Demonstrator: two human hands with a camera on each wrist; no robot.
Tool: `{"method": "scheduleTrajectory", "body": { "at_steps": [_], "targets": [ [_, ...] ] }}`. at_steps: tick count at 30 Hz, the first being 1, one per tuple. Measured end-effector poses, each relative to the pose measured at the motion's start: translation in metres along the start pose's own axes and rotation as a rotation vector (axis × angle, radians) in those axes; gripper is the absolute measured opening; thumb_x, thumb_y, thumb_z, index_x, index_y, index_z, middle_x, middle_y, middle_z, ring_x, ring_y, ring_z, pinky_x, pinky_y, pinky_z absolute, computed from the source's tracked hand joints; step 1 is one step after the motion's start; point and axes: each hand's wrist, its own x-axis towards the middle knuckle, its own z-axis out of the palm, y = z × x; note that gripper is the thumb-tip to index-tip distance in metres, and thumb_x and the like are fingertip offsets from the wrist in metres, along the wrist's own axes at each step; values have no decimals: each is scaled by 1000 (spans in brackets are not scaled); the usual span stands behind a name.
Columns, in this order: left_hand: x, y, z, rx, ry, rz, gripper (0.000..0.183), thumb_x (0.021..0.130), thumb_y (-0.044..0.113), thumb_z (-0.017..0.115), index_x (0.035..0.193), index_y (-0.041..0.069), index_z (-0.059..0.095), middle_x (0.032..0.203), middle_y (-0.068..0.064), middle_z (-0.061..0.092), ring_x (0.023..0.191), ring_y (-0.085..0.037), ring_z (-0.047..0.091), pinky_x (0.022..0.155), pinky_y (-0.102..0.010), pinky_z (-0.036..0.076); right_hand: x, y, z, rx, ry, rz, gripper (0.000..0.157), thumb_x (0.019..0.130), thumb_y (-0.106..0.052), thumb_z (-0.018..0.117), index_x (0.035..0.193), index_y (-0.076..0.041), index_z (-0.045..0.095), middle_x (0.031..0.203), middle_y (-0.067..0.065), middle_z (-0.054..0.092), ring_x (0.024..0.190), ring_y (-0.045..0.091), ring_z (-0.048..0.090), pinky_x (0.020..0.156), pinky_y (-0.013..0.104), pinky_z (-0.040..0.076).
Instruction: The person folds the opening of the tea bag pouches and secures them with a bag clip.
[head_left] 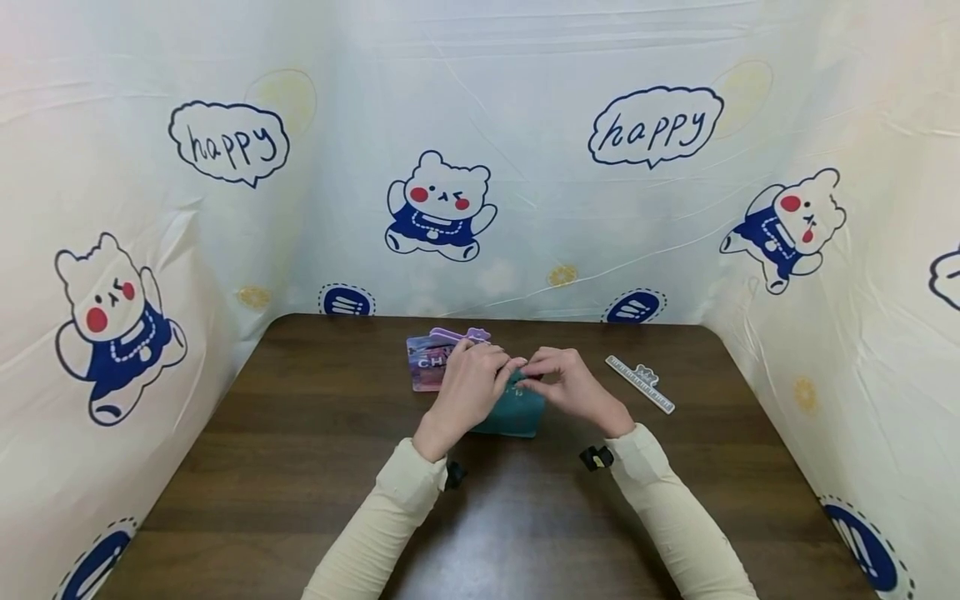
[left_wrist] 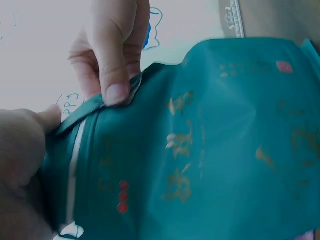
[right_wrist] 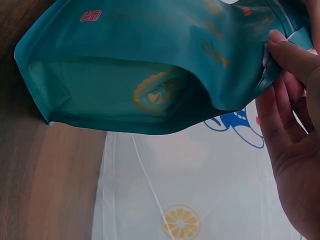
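A teal stand-up pouch with gold lettering is held in both hands near the middle of the table. My left hand grips its top end. In the left wrist view, the left thumb lies by a narrow strip along the top edge. The right hand pinches the side of that end between thumb and fingers. A pale line runs across the pouch near the strip. In the right wrist view, the pouch's side bulges out and the right thumb presses its edge.
Behind the left hand lies a purple and pink packet with a purple clip at its top. A clear ruler-shaped clip rests on the brown table at the right. Printed cloth hangs around the table.
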Motion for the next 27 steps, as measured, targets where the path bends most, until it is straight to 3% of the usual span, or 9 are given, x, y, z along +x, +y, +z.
{"method": "scheduleTrajectory", "body": {
  "at_steps": [5,10,17,21,27],
  "targets": [
    [-2,-3,-2,16,-24,59,21,83,37,68,85,17,74,80,6,67,76,-9,57,77,-31,39,-5,20,3,-16,3,16,21,76,1,73,94,-10,75,82,-3,67,73,7,55,62,31,51],
    [-5,-2,4,-3,28,59,17,88,31,64,83,17,73,80,5,68,80,-11,60,75,-32,37,-6,25,6,-3,16,-18,20,75,-1,74,94,-8,75,82,2,68,74,11,57,61,30,50],
    [-7,0,8,-38,88,4,26,92,27,58,73,16,71,70,5,63,70,-10,57,72,-32,37,1,-7,0,7,8,-20,19,72,9,73,90,2,73,81,11,68,73,20,59,62,26,49],
    [-8,-1,8,-46,77,1,32,94,28,55,68,16,68,66,5,61,68,-10,56,71,-31,38,0,-12,0,10,6,-26,19,72,9,73,89,2,73,81,12,68,72,19,58,61,26,49],
    [-7,-4,4,-15,13,22,21,87,37,65,82,18,74,79,6,68,77,-10,59,75,-30,40,-2,0,3,-8,18,-41,19,75,8,71,93,2,73,81,11,68,72,19,59,61,31,52]
  ]
}}
